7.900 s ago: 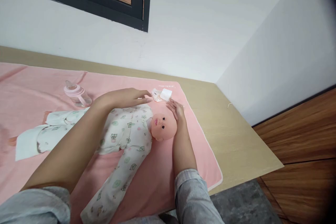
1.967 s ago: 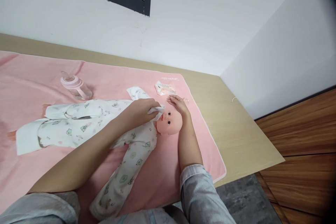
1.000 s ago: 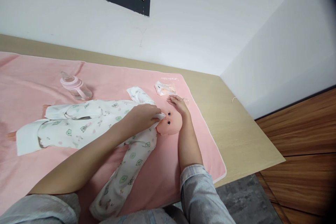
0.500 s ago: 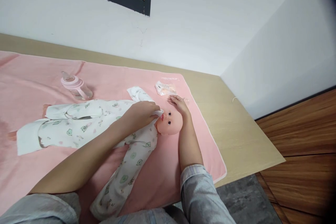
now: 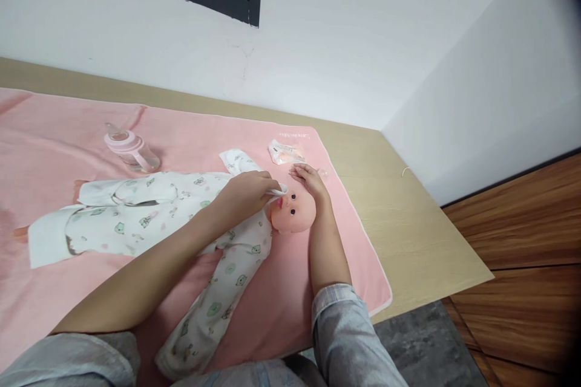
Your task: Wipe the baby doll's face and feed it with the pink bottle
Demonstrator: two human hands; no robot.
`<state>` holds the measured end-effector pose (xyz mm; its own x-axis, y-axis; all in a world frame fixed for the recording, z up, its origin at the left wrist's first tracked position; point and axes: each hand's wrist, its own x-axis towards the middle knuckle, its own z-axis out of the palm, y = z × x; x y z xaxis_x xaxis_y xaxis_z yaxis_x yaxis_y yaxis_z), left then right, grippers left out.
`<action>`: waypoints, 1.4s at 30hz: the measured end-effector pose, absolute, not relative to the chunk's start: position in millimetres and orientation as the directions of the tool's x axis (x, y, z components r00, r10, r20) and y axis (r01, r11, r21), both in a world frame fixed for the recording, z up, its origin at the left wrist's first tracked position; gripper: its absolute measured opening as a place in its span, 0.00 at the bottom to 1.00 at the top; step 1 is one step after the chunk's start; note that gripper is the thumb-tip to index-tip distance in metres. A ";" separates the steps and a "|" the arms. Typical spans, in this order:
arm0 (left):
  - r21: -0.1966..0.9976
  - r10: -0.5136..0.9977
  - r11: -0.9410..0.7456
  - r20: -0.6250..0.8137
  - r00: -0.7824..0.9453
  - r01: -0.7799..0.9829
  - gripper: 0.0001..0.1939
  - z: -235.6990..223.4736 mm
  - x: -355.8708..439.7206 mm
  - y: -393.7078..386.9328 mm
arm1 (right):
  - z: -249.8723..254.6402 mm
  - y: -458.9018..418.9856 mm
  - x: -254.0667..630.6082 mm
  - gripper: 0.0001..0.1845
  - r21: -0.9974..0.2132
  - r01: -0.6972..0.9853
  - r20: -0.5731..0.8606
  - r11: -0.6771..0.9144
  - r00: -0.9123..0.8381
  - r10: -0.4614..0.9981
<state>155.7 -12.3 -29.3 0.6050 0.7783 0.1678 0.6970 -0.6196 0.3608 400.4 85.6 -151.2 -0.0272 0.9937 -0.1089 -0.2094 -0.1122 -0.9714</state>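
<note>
A baby doll (image 5: 293, 221) lies face up in a white patterned sleepsuit (image 5: 158, 211), its head toward the right. My left hand (image 5: 252, 192) is closed on a small white cloth (image 5: 278, 190), pinched between thumb and fingers. The cloth is at the doll's face, close to the mouth and nose; whether it touches the skin I cannot tell. Around the far side of the doll's head rests my right hand (image 5: 310, 180), its fingers stretched out and nothing held in them. My left hand hides the doll's neck and chin.
A pink blanket (image 5: 290, 290) covers much of the wooden table (image 5: 408, 236). A pink-topped baby bottle (image 5: 131, 150) stands beyond the doll's legs. Past my right fingers lies a clear plastic packet (image 5: 285, 152), with a small clear item (image 5: 322, 173) nearby. The white wall rises behind.
My left hand has shifted slightly up and right, bringing the cloth from the doll's mouth toward the far side of its nose. My right hand stays on the head.
</note>
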 end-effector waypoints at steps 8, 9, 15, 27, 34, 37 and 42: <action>0.413 0.802 -0.579 0.135 0.582 0.703 0.23 -26.9 156.3 -15.2 | -150.0 84.7 400.5 0.11 -0.973 -0.200 -0.109 -0.113 -0.030 0.994; 0.417 0.805 -0.574 0.132 0.578 0.705 0.23 -25.2 156.1 -16.0 | -150.2 84.8 400.6 0.12 -0.974 -0.200 -0.106 -0.110 -0.033 0.994; 0.516 0.785 -0.569 0.110 0.610 0.640 0.20 -18.8 153.5 -19.9 | -151.9 86.9 401.2 0.12 -0.971 -0.209 -0.112 -0.116 -0.032 0.993; 0.494 0.780 -0.577 0.099 0.617 0.650 0.22 -18.0 155.4 -19.9 | -152.2 86.4 401.3 0.13 -0.974 -0.195 -0.112 -0.117 -0.035 0.993; 0.448 0.797 -0.574 0.110 0.594 0.686 0.22 -17.2 157.2 -19.5 | -149.1 84.6 400.9 0.12 -0.975 -0.190 -0.115 -0.119 -0.031 0.993; 0.439 0.803 -0.560 0.080 0.590 0.703 0.22 -17.0 158.8 -18.9 | -149.3 83.9 400.5 0.12 -0.973 -0.201 -0.110 -0.115 -0.036 0.993; 0.459 0.810 -0.558 0.120 0.574 0.691 0.21 -17.7 154.1 -14.9 | -150.6 83.8 400.0 0.13 -0.970 -0.215 -0.107 -0.110 -0.028 0.994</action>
<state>154.1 -14.9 -17.7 0.5738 0.8101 0.1205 0.6913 -0.5580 0.4590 400.0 83.8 -150.6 -0.0276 0.9939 -0.1070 -0.2150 -0.1104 -0.9703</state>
